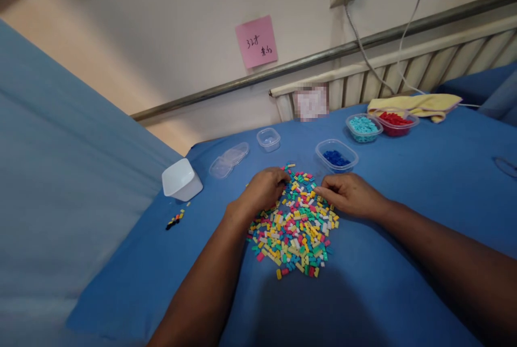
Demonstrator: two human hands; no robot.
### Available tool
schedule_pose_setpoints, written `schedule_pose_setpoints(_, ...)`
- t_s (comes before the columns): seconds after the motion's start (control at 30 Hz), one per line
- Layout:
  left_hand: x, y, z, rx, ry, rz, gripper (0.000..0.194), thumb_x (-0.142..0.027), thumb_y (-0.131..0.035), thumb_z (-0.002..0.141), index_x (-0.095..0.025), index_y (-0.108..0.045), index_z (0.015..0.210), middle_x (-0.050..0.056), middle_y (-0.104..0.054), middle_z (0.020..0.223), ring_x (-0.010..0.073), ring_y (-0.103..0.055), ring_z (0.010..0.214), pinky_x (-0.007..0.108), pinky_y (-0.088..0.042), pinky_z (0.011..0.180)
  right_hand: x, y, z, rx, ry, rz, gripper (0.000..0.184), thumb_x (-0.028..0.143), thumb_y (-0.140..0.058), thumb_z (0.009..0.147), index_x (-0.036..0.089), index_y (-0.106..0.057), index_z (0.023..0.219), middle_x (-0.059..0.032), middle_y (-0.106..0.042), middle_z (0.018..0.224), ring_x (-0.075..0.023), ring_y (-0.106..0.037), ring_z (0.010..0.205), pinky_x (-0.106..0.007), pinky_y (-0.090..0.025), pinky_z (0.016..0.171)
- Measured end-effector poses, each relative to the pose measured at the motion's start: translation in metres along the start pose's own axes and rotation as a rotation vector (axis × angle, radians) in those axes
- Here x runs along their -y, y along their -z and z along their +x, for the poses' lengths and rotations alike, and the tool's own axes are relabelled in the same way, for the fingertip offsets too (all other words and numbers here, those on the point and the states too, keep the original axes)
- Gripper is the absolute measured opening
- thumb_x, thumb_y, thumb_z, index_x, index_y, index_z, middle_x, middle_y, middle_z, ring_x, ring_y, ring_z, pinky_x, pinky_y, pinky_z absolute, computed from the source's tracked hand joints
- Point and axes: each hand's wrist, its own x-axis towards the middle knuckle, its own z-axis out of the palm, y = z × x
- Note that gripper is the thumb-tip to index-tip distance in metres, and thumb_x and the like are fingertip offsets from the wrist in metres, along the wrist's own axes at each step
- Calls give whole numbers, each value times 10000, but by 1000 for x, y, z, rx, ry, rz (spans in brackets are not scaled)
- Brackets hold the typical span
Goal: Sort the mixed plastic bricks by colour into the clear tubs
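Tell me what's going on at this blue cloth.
A person works bare-handed at a loose pile of small coloured bricks on the blue cloth. The left hand reaches into the far left part of the pile; the right hand is at its right edge, near a tub of dark blue pieces. Whether either hand grips a brick, I can't tell. Farther right stand tubs of light blue and red pieces.
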Motion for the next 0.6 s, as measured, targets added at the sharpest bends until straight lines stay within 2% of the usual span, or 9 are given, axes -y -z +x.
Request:
schedule_pose_setpoints(0.13,-5,8,-4,46,12,56,300,-120,-627,967,-196,-803,1198,83,-787,1226,282,-722,1149,363,-541,1020,1,1,0,-1,-15,-18,477,531,-582,1089,225,-593,724,21,-580,631,-151,-521,596,-330,-268,597)
schedule_pose_setpoints(0.3,-7,18,-8,123,89,120,292,-141,-631,979,-190,-822,1195,82,-804,1191,285,-732,1087,374,-535,938,2,1,0,-7,-18,-14,468,525,-582,1084,224,-598,726,21,-582,632,-147,-510,590,-328,-251,594)
schedule_pose_setpoints(0.47,-1,16,-9,144,-13,143,315,-108,-605,973,-170,-826,1189,82,-802,1193,272,-717,1113,364,-516,971,4,1,1,-8,-15,-3,471,518,-583,1084,223,-587,716,27,-568,629,-144,-504,596,-323,-257,601)
schedule_pose_setpoints(0.6,0,19,-7,128,9,83,260,-110,-640,914,-177,-829,1081,73,-782,1077,231,-702,929,339,-501,819,6,2,3,-8,-18,-15,456,500,-578,1087,220,-601,728,24,-594,644,-143,-524,607,-322,-262,608)
